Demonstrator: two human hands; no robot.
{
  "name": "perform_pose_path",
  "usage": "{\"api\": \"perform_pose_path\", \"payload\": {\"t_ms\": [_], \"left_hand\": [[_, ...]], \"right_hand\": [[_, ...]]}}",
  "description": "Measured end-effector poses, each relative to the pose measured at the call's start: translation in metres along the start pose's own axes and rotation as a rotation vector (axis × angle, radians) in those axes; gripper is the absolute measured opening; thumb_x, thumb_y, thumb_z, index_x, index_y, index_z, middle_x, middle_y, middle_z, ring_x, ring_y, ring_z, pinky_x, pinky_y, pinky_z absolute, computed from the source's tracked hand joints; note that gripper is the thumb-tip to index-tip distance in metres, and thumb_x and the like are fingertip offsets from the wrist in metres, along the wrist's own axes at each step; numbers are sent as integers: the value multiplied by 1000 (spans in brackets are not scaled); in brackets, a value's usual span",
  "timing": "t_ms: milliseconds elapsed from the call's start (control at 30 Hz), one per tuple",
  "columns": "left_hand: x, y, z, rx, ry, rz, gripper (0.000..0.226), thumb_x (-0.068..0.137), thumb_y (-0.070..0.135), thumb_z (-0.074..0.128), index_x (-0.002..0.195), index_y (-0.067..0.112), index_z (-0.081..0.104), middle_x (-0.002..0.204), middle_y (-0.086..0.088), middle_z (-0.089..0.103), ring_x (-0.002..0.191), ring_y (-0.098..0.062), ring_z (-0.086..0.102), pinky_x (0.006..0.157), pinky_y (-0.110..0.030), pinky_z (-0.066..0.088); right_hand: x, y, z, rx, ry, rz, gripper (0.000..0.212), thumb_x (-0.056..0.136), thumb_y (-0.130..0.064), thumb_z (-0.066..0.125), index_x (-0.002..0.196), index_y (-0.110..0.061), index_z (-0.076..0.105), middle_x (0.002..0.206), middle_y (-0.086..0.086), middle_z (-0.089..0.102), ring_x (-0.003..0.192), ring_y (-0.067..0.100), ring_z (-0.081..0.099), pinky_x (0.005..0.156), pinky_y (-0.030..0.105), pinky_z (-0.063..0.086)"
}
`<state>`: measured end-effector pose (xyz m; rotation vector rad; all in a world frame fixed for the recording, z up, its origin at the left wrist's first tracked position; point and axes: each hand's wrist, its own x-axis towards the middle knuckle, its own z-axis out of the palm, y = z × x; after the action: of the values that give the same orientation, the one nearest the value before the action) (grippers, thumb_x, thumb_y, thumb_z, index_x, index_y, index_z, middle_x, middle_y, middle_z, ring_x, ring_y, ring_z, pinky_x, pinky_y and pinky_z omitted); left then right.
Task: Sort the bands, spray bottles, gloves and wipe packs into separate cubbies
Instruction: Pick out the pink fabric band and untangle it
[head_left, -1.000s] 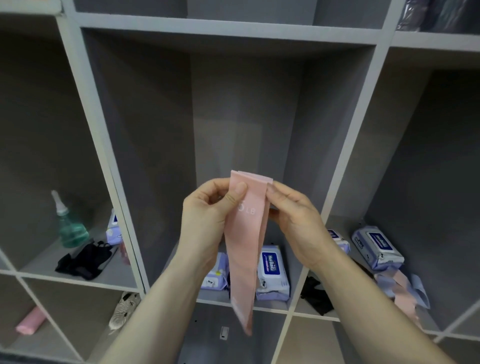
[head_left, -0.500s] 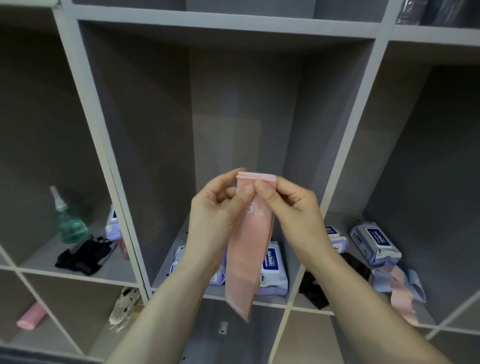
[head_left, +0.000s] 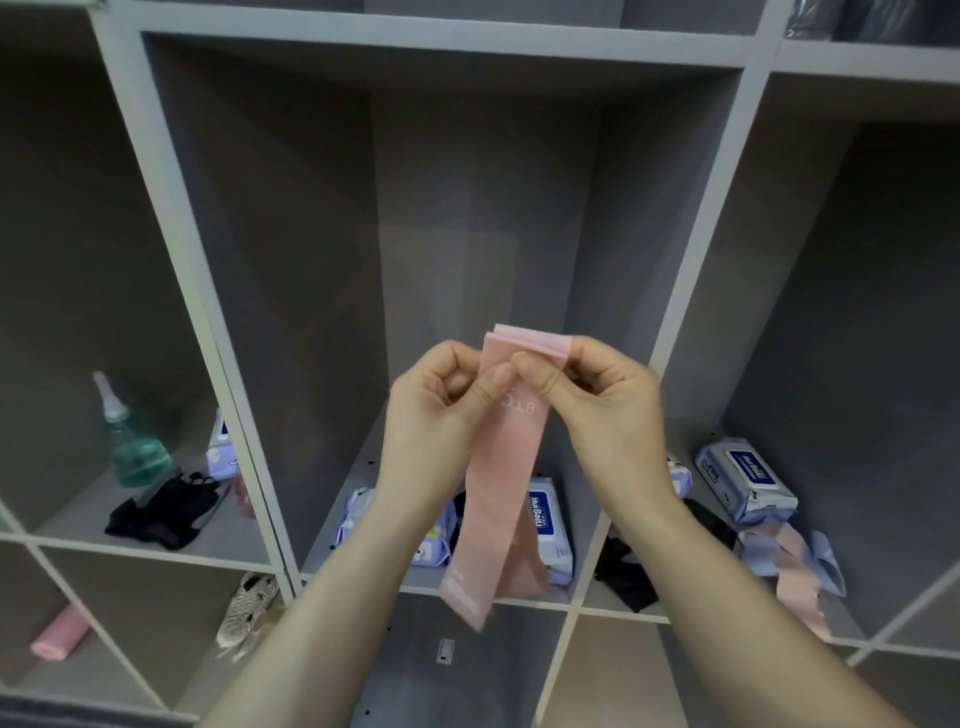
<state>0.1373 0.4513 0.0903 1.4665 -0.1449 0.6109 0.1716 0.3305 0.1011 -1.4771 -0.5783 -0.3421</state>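
A pink band (head_left: 504, 499) hangs in front of the middle cubby, pinched at its top by my left hand (head_left: 447, 415) and my right hand (head_left: 602, 410). Behind it, wipe packs (head_left: 548, 525) lie on the middle cubby's floor. The left cubby holds a green spray bottle (head_left: 136, 447), black gloves (head_left: 166, 509) and a wipe pack (head_left: 221, 452). In the right cubby lie a wipe pack (head_left: 748, 480), a black glove (head_left: 626, 577) and pink and blue bands (head_left: 795, 566).
Grey cubby dividers (head_left: 192, 291) stand left and right of the middle cubby. In the lower row I see a pink roll (head_left: 60, 631) at the left and a white patterned item (head_left: 249, 605) beside it. Dark bagged items sit in the top right cubby.
Both hands have lifted the pink band's top a little higher and spread it wider between the fingers. The view has shifted slightly.
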Motion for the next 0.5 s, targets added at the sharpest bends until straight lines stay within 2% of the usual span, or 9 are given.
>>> {"api": "perform_pose_path", "payload": {"t_ms": [67, 100, 133, 200, 300, 367, 433, 500], "left_hand": [[-1, 0, 3, 25, 42, 41, 15, 85, 16, 66, 71, 15, 61, 57, 6, 62, 54, -11, 54, 46, -20, 42], [-2, 0, 4, 26, 58, 56, 16, 85, 15, 66, 70, 15, 60, 55, 8, 61, 51, -7, 52, 44, -17, 40], [-2, 1, 4, 21, 74, 67, 16, 85, 14, 67, 71, 14, 60, 53, 10, 60, 50, -3, 52, 44, -16, 39], [-2, 2, 4, 19, 95, 90, 14, 85, 13, 67, 73, 10, 60, 54, 11, 62, 51, -1, 52, 47, -15, 42], [-1, 2, 3, 30, 111, 90, 16, 85, 17, 67, 72, 10, 59, 53, 10, 61, 51, -4, 53, 45, -20, 42], [0, 2, 2, 35, 139, 98, 17, 85, 20, 67, 72, 13, 59, 53, 9, 61, 51, -8, 53, 44, -24, 42], [-1, 2, 2, 21, 150, 109, 15, 85, 21, 66, 75, 11, 60, 58, 6, 63, 55, -10, 56, 46, -24, 43], [-1, 2, 3, -37, 101, 90, 12, 84, 23, 65, 82, 11, 61, 64, 7, 66, 58, -7, 58, 48, -18, 44]], "right_hand": [[1, 2, -2, -14, 33, 21, 11, 74, -21, 76, 84, -21, 73, 91, 13, 69, 89, 29, 64, 85, 48, 52], [2, 3, -3, -11, 54, 44, 13, 71, -25, 78, 82, -21, 72, 97, 11, 69, 92, 23, 64, 86, 43, 53], [4, 3, -4, 23, 64, 81, 15, 68, -26, 78, 79, -20, 70, 103, 6, 69, 93, 14, 65, 84, 32, 54], [8, 1, -6, 153, 24, 141, 13, 68, -21, 75, 76, -17, 67, 107, -2, 71, 89, 1, 66, 74, 13, 51], [13, -3, -9, 279, -103, 127, 13, 68, -16, 70, 80, -15, 66, 84, -7, 73, 79, 4, 67, 70, 13, 50], [12, -6, -7, 280, -169, 127, 22, 68, -17, 71, 90, -14, 67, 86, -5, 74, 84, 7, 68, 72, 15, 51], [12, -7, -3, 269, -155, 120, 23, 69, -16, 71, 92, -13, 68, 86, -3, 75, 84, 8, 69, 73, 16, 51], [12, -8, 1, 269, -94, 104, 13, 73, -11, 71, 85, -13, 69, 79, -3, 75, 77, 7, 69, 69, 16, 51]]}}
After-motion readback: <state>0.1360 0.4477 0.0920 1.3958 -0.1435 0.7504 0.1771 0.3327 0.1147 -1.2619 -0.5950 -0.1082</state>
